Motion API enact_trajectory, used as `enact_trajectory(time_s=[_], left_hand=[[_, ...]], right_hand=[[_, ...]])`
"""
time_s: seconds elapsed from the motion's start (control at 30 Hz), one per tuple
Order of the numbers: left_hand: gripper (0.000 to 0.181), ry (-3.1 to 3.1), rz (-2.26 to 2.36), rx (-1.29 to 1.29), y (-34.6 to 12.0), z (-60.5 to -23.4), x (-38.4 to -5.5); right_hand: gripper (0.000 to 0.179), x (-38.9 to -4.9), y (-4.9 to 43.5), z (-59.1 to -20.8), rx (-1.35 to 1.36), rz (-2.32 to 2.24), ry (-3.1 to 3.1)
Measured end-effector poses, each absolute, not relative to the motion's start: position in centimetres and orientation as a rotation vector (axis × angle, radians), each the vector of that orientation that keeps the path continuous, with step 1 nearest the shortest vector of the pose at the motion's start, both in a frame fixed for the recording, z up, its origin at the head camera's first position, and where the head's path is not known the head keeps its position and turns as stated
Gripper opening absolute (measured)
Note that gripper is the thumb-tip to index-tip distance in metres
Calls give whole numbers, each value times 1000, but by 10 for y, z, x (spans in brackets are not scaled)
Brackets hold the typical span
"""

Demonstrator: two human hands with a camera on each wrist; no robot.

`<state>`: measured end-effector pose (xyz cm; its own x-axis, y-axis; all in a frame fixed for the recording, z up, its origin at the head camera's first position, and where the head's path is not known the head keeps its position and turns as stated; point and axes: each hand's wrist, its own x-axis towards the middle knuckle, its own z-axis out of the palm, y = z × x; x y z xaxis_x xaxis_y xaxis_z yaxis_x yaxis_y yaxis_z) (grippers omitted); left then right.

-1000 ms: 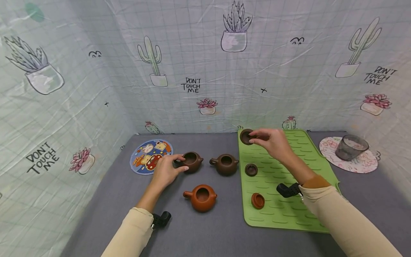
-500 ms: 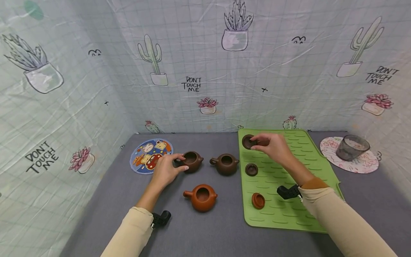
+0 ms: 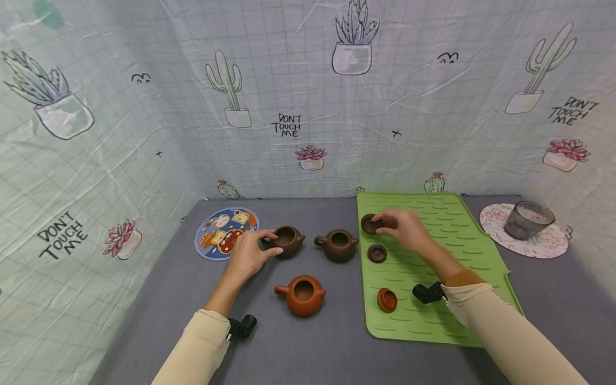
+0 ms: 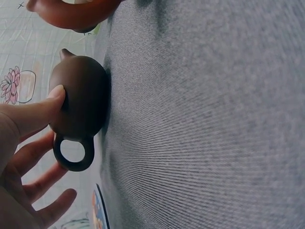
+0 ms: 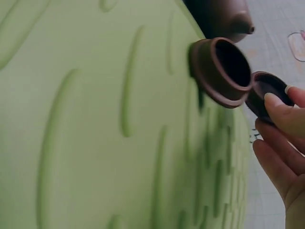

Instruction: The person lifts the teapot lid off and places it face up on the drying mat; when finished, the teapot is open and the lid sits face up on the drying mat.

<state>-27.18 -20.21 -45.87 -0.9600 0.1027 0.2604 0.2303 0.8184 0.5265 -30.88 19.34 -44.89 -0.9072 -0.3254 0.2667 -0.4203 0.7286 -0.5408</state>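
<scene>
My left hand (image 3: 250, 254) pinches a dark brown teapot (image 3: 290, 246) between thumb and forefinger at its handle end; in the left wrist view the thumb (image 4: 57, 93) lies on its side and the other fingers spread behind. The teapot stands lidless on the table. Over the far left part of the green mat my right hand (image 3: 404, 230) pinches a dark lid (image 5: 267, 91) at its rim, hollow side up. Just nearer lies a second dark lid (image 3: 377, 253), also hollow side up. Nearest me on the mat is a tilted orange-brown lid (image 3: 387, 300).
Another dark teapot (image 3: 339, 246) stands by the left edge of the green mat (image 3: 433, 326). An orange-brown teapot (image 3: 305, 297) is nearer me. A picture coaster (image 3: 212, 246) lies left, and a smoky glass (image 3: 524, 224) stands on a pink floral coaster (image 3: 548, 248) at right.
My right hand has moved toward me with the dark lid, bringing it close to the second dark lid. My left hand and the teapot it holds have stayed put.
</scene>
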Motion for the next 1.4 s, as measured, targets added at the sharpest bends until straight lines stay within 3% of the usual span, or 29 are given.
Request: enact_trajectory(time_s=[0.3,1.4], left_hand=[[32,-2789,-848,-247,-201,-458,-272],[32,-2825,-860,-236,-202,-453,-277]], right_hand=[[27,-308,193,-464,608,950,-2796],[28,-323,188,-460,446,893,-2988]])
